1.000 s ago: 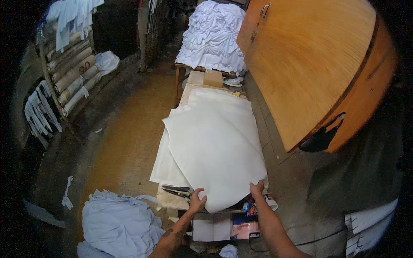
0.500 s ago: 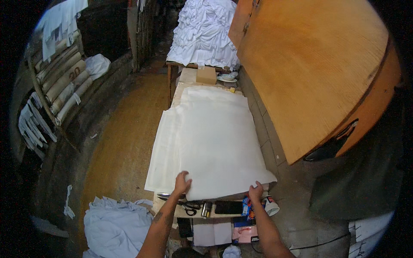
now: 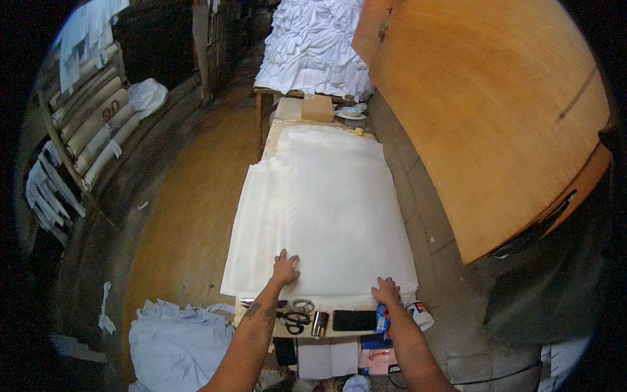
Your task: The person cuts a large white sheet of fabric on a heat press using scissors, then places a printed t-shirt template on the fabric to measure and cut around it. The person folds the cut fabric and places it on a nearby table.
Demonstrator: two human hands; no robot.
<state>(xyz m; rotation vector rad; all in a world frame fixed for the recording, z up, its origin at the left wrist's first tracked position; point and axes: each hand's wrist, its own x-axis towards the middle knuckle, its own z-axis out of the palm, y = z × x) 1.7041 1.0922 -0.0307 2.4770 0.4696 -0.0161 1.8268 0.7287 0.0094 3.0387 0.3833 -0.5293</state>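
Two bare hands are working at the near end of a worktop (image 3: 338, 304). One broad white sheet (image 3: 346, 215) is lying flat over most of it, its near edge running just short of the worktop's near edge. More white layers (image 3: 251, 228) are showing along the left edge; their number cannot be told.

The left hand (image 3: 285, 268) is resting on the broad sheet toward the near left corner, open, its fingers spreading and gripping nothing. The right hand (image 3: 386, 291) is touching the sheet's near edge toward the near right corner, its fingers slightly bending; whether it is pinching the sheet cannot be told.

Along the near edge, black-handled scissors (image 3: 295, 319) are lying toward the left, one pair or two being unclear. Next to them, one small metallic cylinder (image 3: 319, 323) and one black phone (image 3: 354, 320) are sitting side by side. One blue packet (image 3: 382, 319) is lying under the right forearm, and one white cup (image 3: 422, 317) is tilting on its side at the near right corner. Below the near edge, one pale booklet (image 3: 326, 358) is lying open beside one pink item (image 3: 381, 360).

Toward the far edge, one cardboard box (image 3: 317, 108) is standing left of some white dishes (image 3: 353, 113), and one small yellow object (image 3: 359, 132) is lying near the far right corner.
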